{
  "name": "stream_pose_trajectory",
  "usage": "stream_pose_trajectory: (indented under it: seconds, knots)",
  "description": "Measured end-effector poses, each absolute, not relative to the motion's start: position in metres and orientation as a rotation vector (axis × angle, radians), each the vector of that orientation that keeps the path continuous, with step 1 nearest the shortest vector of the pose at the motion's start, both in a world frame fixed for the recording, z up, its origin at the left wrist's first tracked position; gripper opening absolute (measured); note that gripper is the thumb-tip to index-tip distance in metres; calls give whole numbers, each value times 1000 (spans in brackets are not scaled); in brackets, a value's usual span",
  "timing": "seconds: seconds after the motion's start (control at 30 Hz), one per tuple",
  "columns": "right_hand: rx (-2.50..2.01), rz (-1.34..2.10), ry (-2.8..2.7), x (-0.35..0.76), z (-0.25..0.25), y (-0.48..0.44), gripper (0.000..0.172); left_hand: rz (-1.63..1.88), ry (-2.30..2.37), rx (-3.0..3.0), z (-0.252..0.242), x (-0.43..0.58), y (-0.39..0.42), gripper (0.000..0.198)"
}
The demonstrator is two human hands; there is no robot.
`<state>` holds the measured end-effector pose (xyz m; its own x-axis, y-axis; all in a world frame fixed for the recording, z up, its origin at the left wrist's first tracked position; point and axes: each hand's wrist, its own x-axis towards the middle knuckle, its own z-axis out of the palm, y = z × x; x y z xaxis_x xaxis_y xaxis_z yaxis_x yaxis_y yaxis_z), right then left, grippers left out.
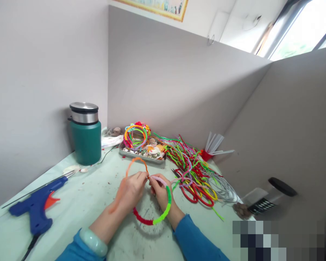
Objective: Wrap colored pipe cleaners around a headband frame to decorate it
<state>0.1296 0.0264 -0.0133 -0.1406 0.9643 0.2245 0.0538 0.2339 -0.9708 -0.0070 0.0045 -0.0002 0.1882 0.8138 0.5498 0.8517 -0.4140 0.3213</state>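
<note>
A ring (pixel 162 218) wrapped in fuzzy pipe cleaner, with red, lime green, darker green and pale purple sections, is held above the table. My right hand (pixel 163 194) is closed on its pale purple part near the top. An orange pipe cleaner (pixel 137 158) arches up beyond my left hand (pixel 134 188), which pinches it where it meets the ring. The fingertips of both hands almost touch there. My left hand hides part of the ring's left side.
A blue glue gun (pixel 34 206) lies at left, near a green flask (pixel 87 141). Behind my hands, a metal tray (pixel 141 156) holds shells and colourful rings. Piled pipe cleaners (pixel 190 163) spread right, beside a red cup (pixel 206 156) of translucent sticks. A clear jar (pixel 263 197) stands farther right.
</note>
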Motion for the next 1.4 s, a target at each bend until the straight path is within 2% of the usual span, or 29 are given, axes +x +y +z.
stream_pose_trajectory:
  seconds: [0.3, 0.7, 0.87, 1.27, 1.4]
  knots:
    - [-1005, 1079, -1475, 131, -13, 26, 20, -1131, -1619, -2457, 0, -8, 7, 23]
    - [-1008, 853, -1652, 133, -11, 21, 18, -1226, -1819, -2514, 2, -11, 10, 15]
    - [-1002, 818, -1651, 133, -12, 23, 20, -1392, -1920, -2585, 4, -12, 13, 15]
    - [-944, 957, -1573, 136, -11, 24, 23, -1759, -2079, -2730, 5, -18, 17, 23]
    - [-891, 1183, -1418, 137, -14, 29, 27, -1550, -1947, -2740, 10, -22, 15, 18]
